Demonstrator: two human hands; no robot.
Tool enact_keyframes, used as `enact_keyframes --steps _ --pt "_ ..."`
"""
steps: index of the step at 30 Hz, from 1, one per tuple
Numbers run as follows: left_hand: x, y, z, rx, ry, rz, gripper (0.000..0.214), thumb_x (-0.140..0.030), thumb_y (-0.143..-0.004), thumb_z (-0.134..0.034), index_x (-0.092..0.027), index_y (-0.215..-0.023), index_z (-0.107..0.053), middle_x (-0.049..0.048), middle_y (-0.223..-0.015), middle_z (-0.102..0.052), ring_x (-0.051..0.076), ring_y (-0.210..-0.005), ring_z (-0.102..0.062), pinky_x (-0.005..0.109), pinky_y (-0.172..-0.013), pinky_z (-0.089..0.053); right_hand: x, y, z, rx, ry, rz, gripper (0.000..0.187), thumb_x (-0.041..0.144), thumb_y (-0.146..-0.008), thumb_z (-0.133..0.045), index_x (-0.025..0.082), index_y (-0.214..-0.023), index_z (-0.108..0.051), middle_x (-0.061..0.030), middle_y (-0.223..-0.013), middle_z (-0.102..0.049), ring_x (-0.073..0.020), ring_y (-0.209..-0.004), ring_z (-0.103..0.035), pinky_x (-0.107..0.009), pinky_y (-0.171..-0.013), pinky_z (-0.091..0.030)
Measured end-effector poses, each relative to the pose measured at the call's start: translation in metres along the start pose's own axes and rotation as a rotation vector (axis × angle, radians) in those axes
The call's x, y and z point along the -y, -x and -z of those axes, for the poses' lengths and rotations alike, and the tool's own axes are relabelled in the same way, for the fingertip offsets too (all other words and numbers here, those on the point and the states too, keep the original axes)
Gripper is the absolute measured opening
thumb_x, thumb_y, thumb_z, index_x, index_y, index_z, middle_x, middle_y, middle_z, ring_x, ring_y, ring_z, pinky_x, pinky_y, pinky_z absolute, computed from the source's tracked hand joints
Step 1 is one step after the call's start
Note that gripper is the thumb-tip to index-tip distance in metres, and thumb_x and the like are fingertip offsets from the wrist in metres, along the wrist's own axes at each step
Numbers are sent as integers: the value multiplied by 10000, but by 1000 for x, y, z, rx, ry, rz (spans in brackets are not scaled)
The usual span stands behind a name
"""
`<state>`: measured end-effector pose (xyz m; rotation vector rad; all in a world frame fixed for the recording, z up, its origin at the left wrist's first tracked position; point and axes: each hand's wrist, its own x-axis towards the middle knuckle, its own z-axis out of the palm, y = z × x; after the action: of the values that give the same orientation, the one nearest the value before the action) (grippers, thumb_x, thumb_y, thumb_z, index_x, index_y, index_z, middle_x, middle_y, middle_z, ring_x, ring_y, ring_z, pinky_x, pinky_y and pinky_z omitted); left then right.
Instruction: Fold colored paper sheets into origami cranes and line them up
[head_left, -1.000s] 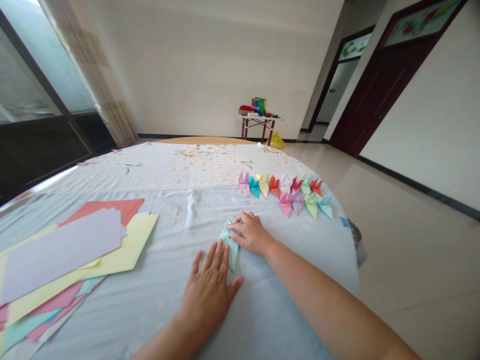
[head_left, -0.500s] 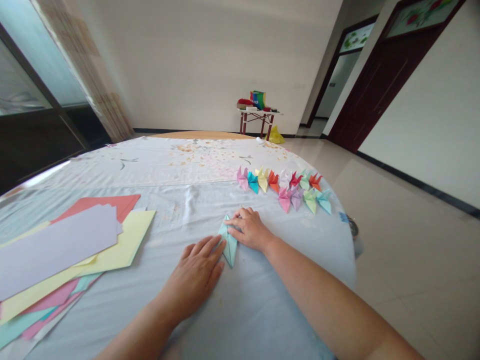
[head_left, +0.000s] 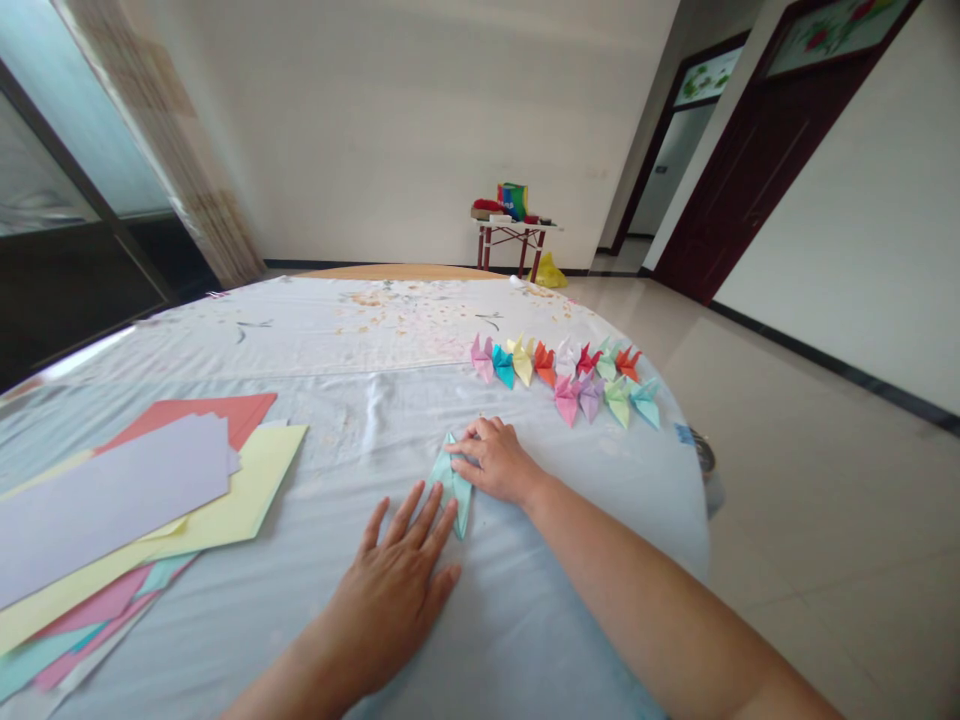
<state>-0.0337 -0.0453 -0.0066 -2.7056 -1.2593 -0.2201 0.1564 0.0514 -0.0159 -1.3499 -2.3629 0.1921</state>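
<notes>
A narrow, pointed piece of pale mint folded paper (head_left: pixel 460 508) lies flat on the cloth between my hands, one tip toward me and one away. My left hand (head_left: pixel 405 580) rests with fingers spread and fingertips on the paper's left and lower part. From the right, my right hand (head_left: pixel 496 460) has its thumb and forefinger on the upper part, holding it against the table; its other fingers are bent. My fingers hide part of the paper's edges. Beyond my right hand stand two rows of folded paper cranes (head_left: pixel 567 398) in several colours.
On the left lies a loose stack of coloured paper sheets (head_left: pixel 262 480), lilac, yellow, red, pink and mint. A pale patterned tablecloth (head_left: pixel 337 340) covers the round table. Farther off are a small side table (head_left: pixel 517 228) with items on it and a yellow bag (head_left: pixel 550 272).
My left hand has drawn slightly toward me and spread its fingers, uncovering more of the paper's left side. The right hand keeps its place on the paper. The view has shifted slightly.
</notes>
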Motion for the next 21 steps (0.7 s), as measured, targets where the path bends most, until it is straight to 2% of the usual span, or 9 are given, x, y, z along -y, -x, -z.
enact_keyframes --steps 6,10,12,14,16,18,21 --pt "-7 9 12 31 -9 -39 484 -413 -881 -321 -285 -1347 -301 19 -1375 -403 225 -1285 -304 412 -1027 -198 1 0 1 9 0 -10 288 424 -826 -498 349 -1087 -595 -31 -995 -493 -197 -951 -395 -346 -820 -304" --pt "-11 13 36 81 60 -73 429 -383 -878 -351 -337 -1304 -366 7 -1349 -442 234 -1240 -375 438 -987 -243 1 0 1 22 3 -16 284 421 -828 -499 342 -1081 -600 -33 -993 -492 -196 -955 -390 -345 -823 -302" --pt "-12 5 50 132 155 -84 328 -378 -878 -361 -372 -1171 -507 -33 -1252 -546 215 -1162 -459 438 -975 -258 1 -1 1 26 2 -15 284 424 -828 -497 340 -1077 -603 -33 -991 -494 -196 -952 -391 -342 -812 -305" --pt "-12 -10 58 145 212 57 284 -336 -889 -348 -337 -986 -615 -41 -1041 -658 186 -1020 -542 442 -969 -264 1 -1 2 26 0 -11 285 427 -828 -494 340 -1076 -603 -32 -996 -496 -196 -950 -393 -343 -807 -306" --pt "-12 -27 55 71 200 170 282 -321 -889 -351 -278 -977 -616 -5 -1017 -655 187 -964 -553 436 -945 -294 1 -1 2 24 0 -12 285 427 -828 -494 337 -1074 -605 -32 -1005 -496 -195 -950 -394 -348 -813 -304" --pt "-11 -41 41 -6 141 234 273 -312 -868 -406 -242 -1066 -580 33 -1116 -614 215 -1038 -519 438 -944 -301 1 0 1 24 -3 -12 285 430 -825 -496 334 -1069 -610 -33 -1005 -499 -196 -953 -398 -349 -820 -304" --pt "-10 -47 16 12 89 235 293 -289 -833 -478 -199 -1098 -566 56 -1151 -600 228 -1067 -507 433 -948 -310 -3 -1 0 21 -36 1 287 437 -819 -504 341 -1067 -612 -31 -996 -511 -194 -955 -409 -343 -822 -313"
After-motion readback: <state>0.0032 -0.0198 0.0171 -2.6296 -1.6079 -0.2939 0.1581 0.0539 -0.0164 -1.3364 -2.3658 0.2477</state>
